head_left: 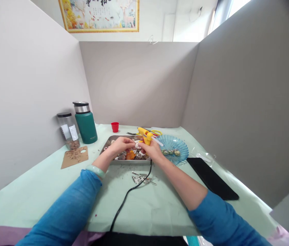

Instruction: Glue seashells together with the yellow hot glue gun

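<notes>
My left hand (123,145) is closed, its fingertips pinching a small white piece (136,145) that looks like a shell. My right hand (152,150) wraps round a yellow hot glue gun (146,134), and its fingertips meet the same white piece. A translucent glue stick (157,140) sticks out of the gun's back. Below both hands lies a metal tray (129,162) of shells, brown natural bits and an orange piece (130,155). The gun's handle is mostly hidden by my right hand. A black cord (125,198) runs from under that hand to the table's front edge.
Metal clips (143,179) lie before the tray. A blue glass plate (179,145) holds greenish balls (171,152) on the right, near a black flat case (212,177). Scissors (156,132), a red cup (115,127), a green bottle (86,127), a jar (69,131) and a brown board (74,157) stand around.
</notes>
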`<state>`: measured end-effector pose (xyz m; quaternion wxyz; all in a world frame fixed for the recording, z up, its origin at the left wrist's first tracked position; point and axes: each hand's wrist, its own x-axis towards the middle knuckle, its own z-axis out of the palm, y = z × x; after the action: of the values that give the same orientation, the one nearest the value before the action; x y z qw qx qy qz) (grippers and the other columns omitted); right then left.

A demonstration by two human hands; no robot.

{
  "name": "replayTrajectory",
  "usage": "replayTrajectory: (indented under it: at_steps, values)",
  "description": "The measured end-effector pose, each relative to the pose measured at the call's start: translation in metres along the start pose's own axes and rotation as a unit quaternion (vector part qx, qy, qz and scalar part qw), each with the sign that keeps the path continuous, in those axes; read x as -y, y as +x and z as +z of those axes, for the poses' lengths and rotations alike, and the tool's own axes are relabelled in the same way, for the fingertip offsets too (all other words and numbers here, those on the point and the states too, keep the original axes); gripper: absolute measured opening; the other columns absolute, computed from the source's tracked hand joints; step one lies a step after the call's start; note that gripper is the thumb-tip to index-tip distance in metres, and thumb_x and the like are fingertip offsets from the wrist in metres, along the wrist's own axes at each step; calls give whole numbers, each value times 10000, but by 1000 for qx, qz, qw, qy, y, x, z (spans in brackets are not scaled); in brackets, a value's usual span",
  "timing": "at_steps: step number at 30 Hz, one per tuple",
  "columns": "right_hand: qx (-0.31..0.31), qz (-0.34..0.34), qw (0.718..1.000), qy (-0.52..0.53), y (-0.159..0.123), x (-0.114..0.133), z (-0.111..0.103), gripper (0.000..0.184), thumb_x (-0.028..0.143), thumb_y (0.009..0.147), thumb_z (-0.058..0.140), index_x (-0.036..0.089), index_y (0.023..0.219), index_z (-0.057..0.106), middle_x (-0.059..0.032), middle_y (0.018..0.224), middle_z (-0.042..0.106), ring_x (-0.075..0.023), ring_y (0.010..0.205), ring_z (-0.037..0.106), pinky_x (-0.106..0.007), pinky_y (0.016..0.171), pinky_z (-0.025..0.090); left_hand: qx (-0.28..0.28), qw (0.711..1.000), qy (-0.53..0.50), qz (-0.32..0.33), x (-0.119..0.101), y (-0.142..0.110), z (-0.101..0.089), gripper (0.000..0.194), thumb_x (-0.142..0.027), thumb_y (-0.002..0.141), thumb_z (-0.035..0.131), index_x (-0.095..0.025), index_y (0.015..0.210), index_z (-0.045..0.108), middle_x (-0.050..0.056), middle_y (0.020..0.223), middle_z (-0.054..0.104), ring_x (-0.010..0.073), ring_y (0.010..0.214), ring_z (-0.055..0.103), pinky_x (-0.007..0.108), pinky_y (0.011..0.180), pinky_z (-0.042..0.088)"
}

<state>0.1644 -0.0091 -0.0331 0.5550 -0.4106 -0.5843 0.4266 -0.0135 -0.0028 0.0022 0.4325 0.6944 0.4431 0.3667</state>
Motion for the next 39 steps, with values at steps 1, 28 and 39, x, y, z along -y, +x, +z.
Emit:
replayTrajectory:
  at_steps: [1, 28, 39]
  values:
    - [2, 5, 1000, 6, 0, 1, 0, 318, 301, 674, 660, 185, 946, 544, 51, 641, 581, -86, 459, 513, -215, 447, 424, 1, 1000, -2, -1, -2, -1, 2, 281, -389, 648, 731, -128, 747, 695, 42, 713, 683, 98, 552, 510, 242, 578, 420]
    - [25, 9, 997, 70, -8, 16, 1, 340, 224, 643, 652, 187, 955, 521, 46, 703, 570, -100, 574, 599, -194, 474, 457, 36, 998, 49, 29, 5, 2, 0, 268, -331, 676, 702, -148, 862, 641, 27, 751, 657, 117, 601, 561, 252, 587, 455]
    - [25, -4, 996, 81, -9, 17, 2, 294, 217, 656, 638, 196, 923, 516, 34, 680, 574, -119, 564, 582, -222, 467, 458, -50, 942, 312, 115, -4, -1, 3, 120, -185, 683, 630, -195, 755, 725, 23, 687, 677, 172, 674, 589, 269, 684, 438]
